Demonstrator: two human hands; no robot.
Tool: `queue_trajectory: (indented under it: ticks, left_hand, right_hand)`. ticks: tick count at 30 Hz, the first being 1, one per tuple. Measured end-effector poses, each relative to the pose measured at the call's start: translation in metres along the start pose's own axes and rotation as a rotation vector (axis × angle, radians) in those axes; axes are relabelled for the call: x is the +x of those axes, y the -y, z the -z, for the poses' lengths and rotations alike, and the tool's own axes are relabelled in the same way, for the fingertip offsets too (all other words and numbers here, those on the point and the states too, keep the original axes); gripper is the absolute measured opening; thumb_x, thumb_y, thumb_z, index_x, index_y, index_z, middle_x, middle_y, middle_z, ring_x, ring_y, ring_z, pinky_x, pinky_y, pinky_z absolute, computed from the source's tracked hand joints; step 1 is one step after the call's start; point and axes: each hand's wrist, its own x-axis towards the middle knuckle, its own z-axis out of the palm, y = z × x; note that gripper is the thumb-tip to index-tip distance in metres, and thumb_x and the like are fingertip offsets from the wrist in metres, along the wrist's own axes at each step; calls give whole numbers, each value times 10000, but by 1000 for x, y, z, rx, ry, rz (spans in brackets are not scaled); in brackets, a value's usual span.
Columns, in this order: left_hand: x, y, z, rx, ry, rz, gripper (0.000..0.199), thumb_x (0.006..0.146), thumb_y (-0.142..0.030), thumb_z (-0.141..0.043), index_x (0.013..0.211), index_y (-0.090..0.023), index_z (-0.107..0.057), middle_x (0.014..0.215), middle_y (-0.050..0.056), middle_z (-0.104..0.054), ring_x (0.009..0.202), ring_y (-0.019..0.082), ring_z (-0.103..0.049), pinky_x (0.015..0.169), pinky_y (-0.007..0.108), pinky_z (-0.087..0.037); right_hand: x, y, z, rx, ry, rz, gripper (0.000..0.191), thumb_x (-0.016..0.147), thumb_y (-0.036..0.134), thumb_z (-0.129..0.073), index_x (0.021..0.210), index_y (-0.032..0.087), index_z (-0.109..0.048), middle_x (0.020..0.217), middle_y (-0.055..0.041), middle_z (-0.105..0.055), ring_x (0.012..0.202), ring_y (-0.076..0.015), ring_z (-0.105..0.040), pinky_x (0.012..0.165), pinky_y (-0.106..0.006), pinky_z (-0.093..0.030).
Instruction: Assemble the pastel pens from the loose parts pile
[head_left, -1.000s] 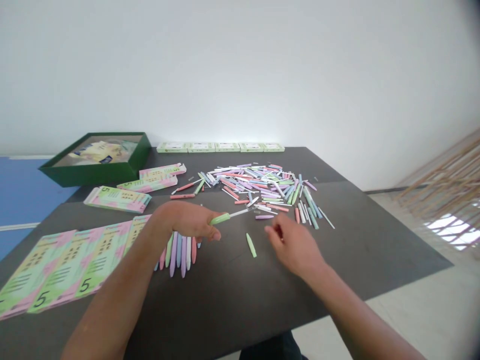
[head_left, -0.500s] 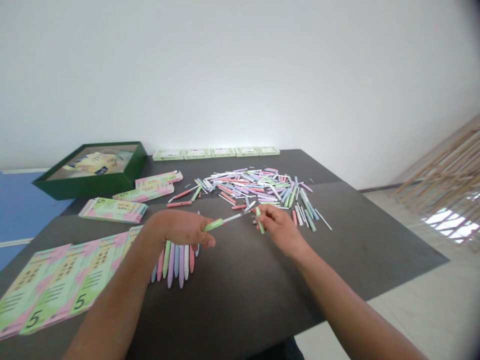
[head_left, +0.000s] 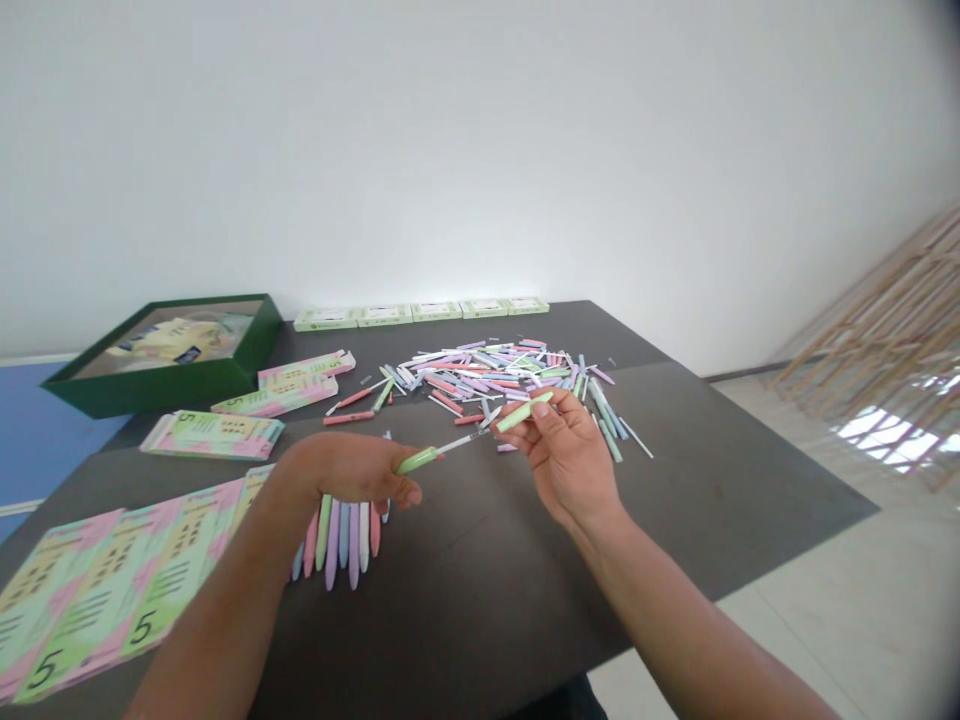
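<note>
L hand [head_left: 345, 470] holding green-handled pen [head_left: 424, 458] in closed grip; R hand [head_left: 566, 450] pinching green plastic cap [head_left: 525, 411], grip nearly shut, just beside pen tip, above dark surface [head_left: 465, 600].

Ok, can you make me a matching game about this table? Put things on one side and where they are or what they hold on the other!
Things:
1. Left hand
2. Right hand
3. Dark green box
4. Small white-and-green boxes

Matches:
A. In a row along the far edge of the table
B. Pinching a green stick
C. At the far left corner of the table
D. Holding a green handle

Right pairs: 1-D, 2-B, 3-C, 4-A
</note>
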Motion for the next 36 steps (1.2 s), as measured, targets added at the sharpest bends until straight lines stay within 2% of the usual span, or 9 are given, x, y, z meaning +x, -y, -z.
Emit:
queue_trajectory:
  ticks: [6,12,22,29,36]
  left_hand:
    - [1,0,0,-14,6,-15,279,826,-295,-458,1042,-132,-529,911,84,-671,758,186,-641,644,248,-472]
    - [1,-2,-1,-22,2,-5,261,815,-290,-477,1014,-134,-540,835,62,-673,743,181,-637,654,251,-472]
    - [5,1,-3,-15,20,-17,325,821,-288,-467,1110,-149,-523,886,61,-673,743,171,-628,632,237,-460]
    - [3,-4,-2,2,11,-40,260,811,-308,-484,1003,-138,-528,813,61,-671,709,180,-628,606,236,-465]
    - [3,-5,-3,6,1,-15,230,796,-267,-502,990,-148,-535,829,53,-670,719,177,-628,600,225,-468]
  right_hand:
    - [-2,-1,-5,1,2,18,122,808,217,-558,875,205,-457,725,10,-660,635,-137,-647,691,-334,-532]
    - [-3,-3,-5,-76,7,58,149,810,239,-562,900,211,-446,757,0,-669,692,-146,-649,709,-337,-525]
    - [-12,-17,-14,-181,119,55,148,824,270,-552,905,215,-441,872,-35,-671,795,-165,-643,734,-350,-505]
    - [-16,-25,-27,-199,187,24,149,822,258,-552,889,214,-425,920,-41,-657,804,-154,-632,740,-336,-499]
    - [-16,-25,-23,-277,243,30,151,817,267,-562,869,206,-433,911,-42,-656,799,-150,-621,735,-322,-488]
